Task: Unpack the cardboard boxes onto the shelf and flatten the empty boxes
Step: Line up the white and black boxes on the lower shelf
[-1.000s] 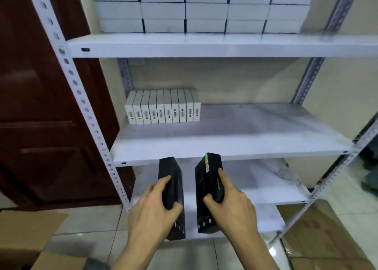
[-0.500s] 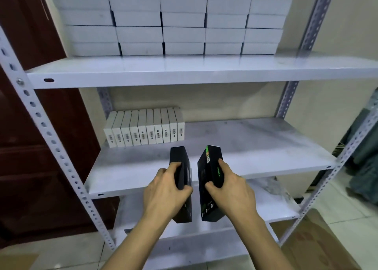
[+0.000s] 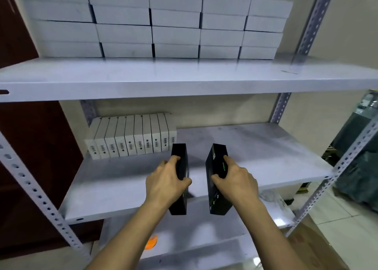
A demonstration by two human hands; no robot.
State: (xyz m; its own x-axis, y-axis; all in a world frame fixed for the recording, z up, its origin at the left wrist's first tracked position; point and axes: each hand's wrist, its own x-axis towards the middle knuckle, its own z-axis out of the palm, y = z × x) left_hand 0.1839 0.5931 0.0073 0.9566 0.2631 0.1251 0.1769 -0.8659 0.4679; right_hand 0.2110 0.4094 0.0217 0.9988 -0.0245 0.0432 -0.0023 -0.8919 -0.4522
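Note:
My left hand [image 3: 166, 183] grips a slim black box [image 3: 180, 157] held on edge over the front of the middle shelf [image 3: 255, 157]. My right hand [image 3: 235, 179] grips a second black box [image 3: 214, 167] with green print, also on edge, a hand's width to the right. Both boxes point toward the shelf's back and overhang its front edge. A row of several white slim boxes [image 3: 131, 139] stands upright at the shelf's back left, just beyond the left black box.
Stacks of white boxes [image 3: 159, 24] fill the upper shelf [image 3: 184, 79]. Perforated steel uprights [image 3: 41, 198] frame the rack on both sides. A lower shelf [image 3: 204, 229] sits beneath, a brown cardboard piece [image 3: 315, 249] lies on the floor at right, and a dark wooden door [image 3: 30, 147] stands at left.
Both hands have lifted the two black boxes from below the middle shelf up to its level and forward over its front edge. The boxes have spread slightly apart.

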